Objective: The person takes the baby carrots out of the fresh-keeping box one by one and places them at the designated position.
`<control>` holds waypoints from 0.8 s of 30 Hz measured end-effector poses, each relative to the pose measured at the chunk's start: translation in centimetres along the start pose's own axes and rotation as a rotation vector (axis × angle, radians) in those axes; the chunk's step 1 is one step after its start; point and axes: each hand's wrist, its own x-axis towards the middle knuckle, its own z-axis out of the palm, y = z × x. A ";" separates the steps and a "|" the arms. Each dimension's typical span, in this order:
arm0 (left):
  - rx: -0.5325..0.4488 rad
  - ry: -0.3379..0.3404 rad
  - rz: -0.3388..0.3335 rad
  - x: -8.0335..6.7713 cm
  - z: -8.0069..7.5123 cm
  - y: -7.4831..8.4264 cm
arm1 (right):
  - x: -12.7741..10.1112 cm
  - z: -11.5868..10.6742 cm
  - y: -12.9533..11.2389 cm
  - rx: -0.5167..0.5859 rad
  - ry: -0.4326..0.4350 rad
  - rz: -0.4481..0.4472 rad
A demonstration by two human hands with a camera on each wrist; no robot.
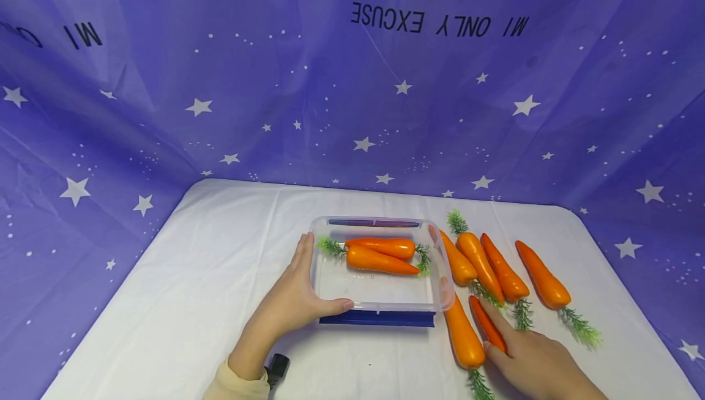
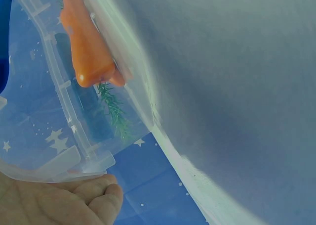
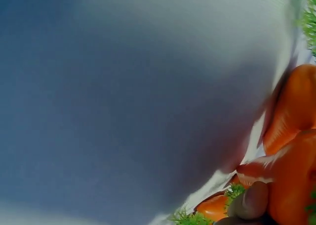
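Note:
A clear plastic container [image 1: 380,306] with blue clips stands on the table; one orange carrot [image 1: 385,261] with green leaves lies in it beside another carrot [image 1: 388,244]. My left hand [image 1: 292,296] grips the container's left end, thumb on the front rim and fingers along the outer side. In the left wrist view, fingers [image 2: 106,198] curl at the container's edge. To the right of the container, my right hand [image 1: 531,357] holds a carrot [image 1: 486,323] between thumb and fingers, its leafy end hidden by the hand. The right wrist view catches only a fingertip [image 3: 252,202] near carrots.
Several more carrots lie right of the container, including one at the far right [image 1: 543,276] and one by its front right corner [image 1: 464,334]. A white cloth [image 1: 231,253] covers the table. Purple starred fabric [image 1: 330,100] hangs around the back and sides.

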 end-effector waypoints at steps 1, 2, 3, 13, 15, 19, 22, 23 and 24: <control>-0.001 0.001 0.002 0.0 0.0 0.0 | 0.1 0.1 0.0 0.003 -0.006 0.008; -0.002 0.000 0.002 0.0 0.0 0.0 | 0.2 0.2 0.0 0.005 -0.007 0.008; -0.001 -0.001 0.003 0.0 0.0 0.0 | 0.2 0.4 0.0 0.004 -0.002 0.004; 0.008 0.000 0.006 0.1 0.0 0.0 | 0.8 1.0 0.7 0.026 -0.029 0.016; 0.007 0.002 0.008 0.1 0.0 0.0 | 0.8 1.1 0.9 0.028 -0.029 0.012; 0.009 0.007 0.010 0.1 0.1 -0.1 | 0.7 1.5 1.2 0.020 -0.015 -0.002; 0.011 0.008 0.009 0.1 0.1 -0.1 | 0.6 1.6 1.3 0.018 -0.004 -0.015; 0.011 0.009 0.009 0.1 0.1 -0.1 | 0.6 1.7 1.4 0.019 -0.001 -0.020; 0.011 0.008 0.009 0.0 0.0 0.0 | 0.6 1.7 1.4 0.023 -0.001 -0.022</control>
